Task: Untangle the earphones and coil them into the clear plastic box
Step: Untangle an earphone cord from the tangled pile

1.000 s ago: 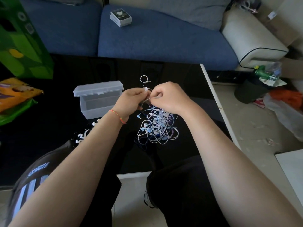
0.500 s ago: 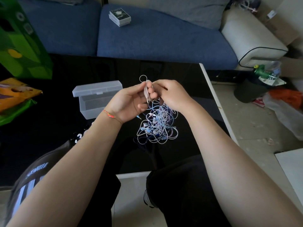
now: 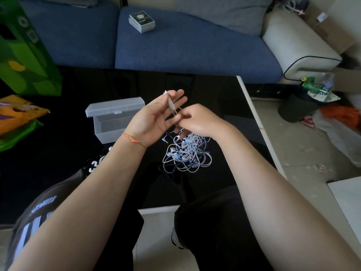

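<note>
Fingers (image 3: 176, 98) of left hand (image 3: 154, 122) straight and loosely spread, palm up; white cable strand (image 3: 171, 103) draped across them, small earbud end at the fingertips. Right hand (image 3: 197, 120) palm down just beside, fingers curled, pinching the same strand where it drops off the left palm. Orange string bracelet (image 3: 132, 138) on left wrist.

Nearest: black-trousered knees and a dark printed shirt at frame bottom, pale floor between.

Below the hands: tangled earphones (image 3: 186, 155) piled on the black glossy table (image 3: 78, 153), white and pale-blue cables knotted together, several earbuds visible, one blue jack plug (image 3: 165, 140) sticking out on the left side. Top of pile touching underside of right hand.

Left of left hand: clear plastic box (image 3: 109, 126), lid (image 3: 115, 107) hinged back and open. Interior looks empty, no cable in it.

Far left on table: orange snack bag (image 3: 17, 114) over a green packet, tall green carton (image 3: 25, 55) behind.

Beyond table: blue sofa (image 3: 185, 49) with small boxed card deck (image 3: 142, 22) on the cushion. Right, on floor: dark waste bin (image 3: 295, 109) stuffed with rubbish, green bottle on top.
</note>
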A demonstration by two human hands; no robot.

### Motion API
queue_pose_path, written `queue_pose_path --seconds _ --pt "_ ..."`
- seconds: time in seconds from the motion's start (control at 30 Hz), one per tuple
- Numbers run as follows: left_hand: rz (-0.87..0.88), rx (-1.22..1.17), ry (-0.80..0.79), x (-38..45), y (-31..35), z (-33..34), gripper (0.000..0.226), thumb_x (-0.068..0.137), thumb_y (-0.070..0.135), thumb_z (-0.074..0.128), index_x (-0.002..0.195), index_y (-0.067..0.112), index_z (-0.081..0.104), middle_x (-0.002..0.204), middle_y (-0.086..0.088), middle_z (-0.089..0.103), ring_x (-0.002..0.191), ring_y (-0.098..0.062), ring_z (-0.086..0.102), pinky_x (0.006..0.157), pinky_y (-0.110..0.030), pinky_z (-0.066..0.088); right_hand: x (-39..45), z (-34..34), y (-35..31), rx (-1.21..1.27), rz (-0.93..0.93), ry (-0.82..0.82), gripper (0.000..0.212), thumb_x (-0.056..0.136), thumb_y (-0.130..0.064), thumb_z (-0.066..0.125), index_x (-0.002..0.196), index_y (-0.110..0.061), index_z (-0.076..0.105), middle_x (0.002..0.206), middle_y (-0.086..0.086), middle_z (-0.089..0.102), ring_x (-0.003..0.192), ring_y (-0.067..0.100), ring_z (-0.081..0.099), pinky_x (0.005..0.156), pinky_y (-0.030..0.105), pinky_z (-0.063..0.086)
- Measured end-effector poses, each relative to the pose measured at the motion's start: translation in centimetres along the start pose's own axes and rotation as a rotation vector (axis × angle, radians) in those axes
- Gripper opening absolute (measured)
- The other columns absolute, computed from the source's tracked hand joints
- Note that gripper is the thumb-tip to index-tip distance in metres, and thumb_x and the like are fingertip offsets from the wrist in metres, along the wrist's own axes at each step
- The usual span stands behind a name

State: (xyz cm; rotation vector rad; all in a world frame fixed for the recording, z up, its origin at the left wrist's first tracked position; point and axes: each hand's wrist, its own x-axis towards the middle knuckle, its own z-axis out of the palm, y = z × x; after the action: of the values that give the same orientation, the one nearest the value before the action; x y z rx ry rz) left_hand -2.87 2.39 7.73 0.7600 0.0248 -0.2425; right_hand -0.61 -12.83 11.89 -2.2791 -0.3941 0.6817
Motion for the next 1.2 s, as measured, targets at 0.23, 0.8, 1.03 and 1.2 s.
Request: queue_pose_path --seconds 0.23,0.8,1.03,1.2 --pt "0.090 0.545 0.126 0.3 -0.4 -1.0 0.031 0.105 0.023 0.044 0.119 0.004 0.064 0.125 -0.008 0.068 0.112 -0.017 0.065 0.073 -0.028 0.054 0.0 -0.5 -0.1 -0.096 0.006 0.103 0.011 0.085 -0.015 0.062 0.080 -0.018 0.072 0.073 -0.003 0.071 0.064 0.002 0.064 0.060 0.021 0.045" --pt "0.111 0.400 0.227 0.6 -0.2 -1.1 0.025 0.107 0.023 0.038 0.096 0.017 0.059 0.125 -0.006 0.068 0.115 -0.018 0.066 0.072 -0.033 0.056 0.4 -0.2 -0.1 -0.208 -0.099 0.170 0.025 0.099 -0.031 0.056 0.094 -0.012 0.072 0.073 -0.004 0.058 0.064 0.009 0.052 0.058 0.025 0.038" --pt "0.062 0.744 0.219 0.6 -0.8 -0.9 0.023 0.104 0.022 0.048 0.105 0.013 0.069 0.102 -0.009 0.069 0.091 -0.014 0.066 0.063 -0.026 0.058 0.2 -0.4 0.0 -0.207 -0.092 0.146 0.017 0.094 -0.021 0.063 0.088 -0.008 0.073 0.059 -0.011 0.051 0.045 -0.003 0.046 0.046 0.009 0.034" --pt "-0.130 0.840 0.110 0.2 -0.8 -0.5 0.027 0.103 0.018 0.043 0.090 0.009 0.065 0.070 -0.005 0.062 0.067 -0.016 0.062 0.048 -0.023 0.040 0.2 -1.0 0.5 -0.183 -0.104 0.264 0.015 0.093 -0.023 0.066 0.085 -0.012 0.073 0.062 -0.016 0.057 0.058 -0.003 0.052 0.053 0.010 0.036"
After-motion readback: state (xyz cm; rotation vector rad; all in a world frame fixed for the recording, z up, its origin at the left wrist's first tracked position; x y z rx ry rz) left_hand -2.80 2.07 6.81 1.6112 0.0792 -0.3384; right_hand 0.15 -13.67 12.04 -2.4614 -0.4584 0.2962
